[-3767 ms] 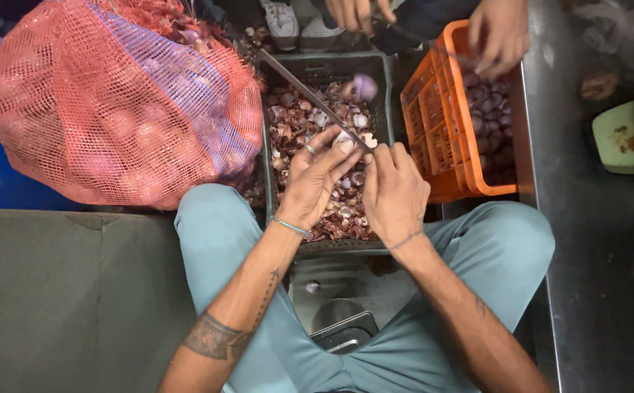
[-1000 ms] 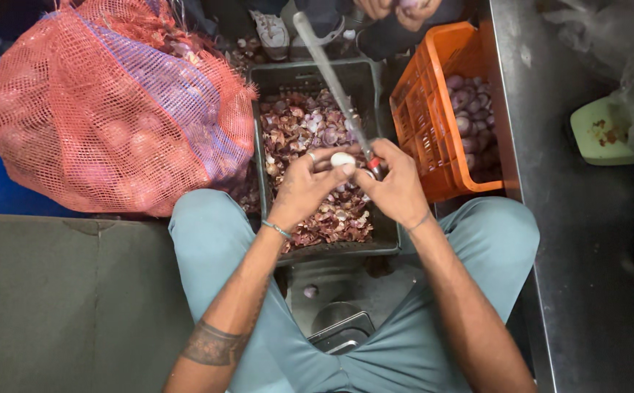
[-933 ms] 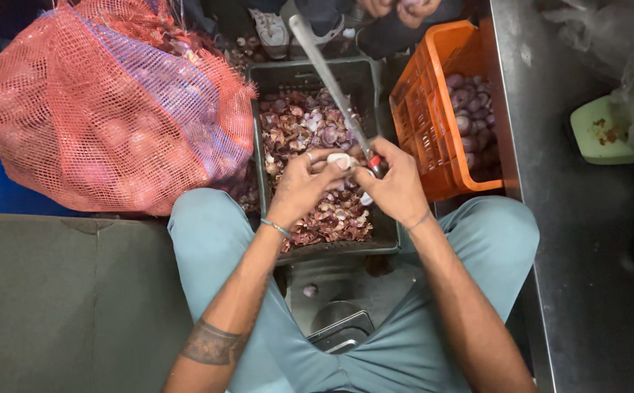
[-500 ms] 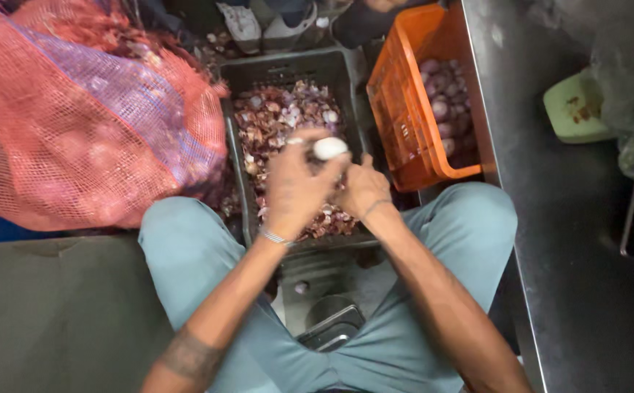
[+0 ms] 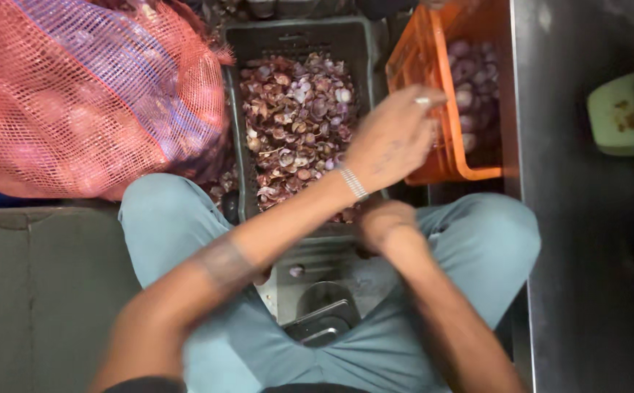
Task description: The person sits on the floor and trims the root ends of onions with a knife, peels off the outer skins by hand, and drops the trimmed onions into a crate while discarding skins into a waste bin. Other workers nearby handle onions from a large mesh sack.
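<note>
The left hand point(image 5: 393, 138) reaches across the body to the rim of the orange crate point(image 5: 433, 156), its fingers point(image 5: 428, 98) drawn together at the tips, apparently pinching something small and pale; motion blur makes it hard to say whether that is a peeled onion or only a glint on a fingertip. The crate sits just right of the dark grey crate point(image 5: 233, 145), near enough for one arm to cross from one to the other, and it holds peeled purple onions point(image 5: 466, 80), so clean pieces are kept apart from the waste. The grey crate, straight ahead between the knees, is heaped with onion skins point(image 5: 295, 124), placed where scraps drop directly from the lap. The right hand point(image 5: 382, 225) rests low at the near edge of that crate, curled into a loose fist; whether it holds a knife cannot be told. A red mesh sack point(image 5: 91, 94) of unpeeled onions leans against the left knee, touching the grey crate's left wall. Room is tight: the orange crate's right wall stands against a steel panel point(image 5: 586, 255), and the sack crowds the left, leaving open space mainly above the crates and over the lap. A pale green container point(image 5: 623, 113) sits farther right, well apart from both hands.
</note>
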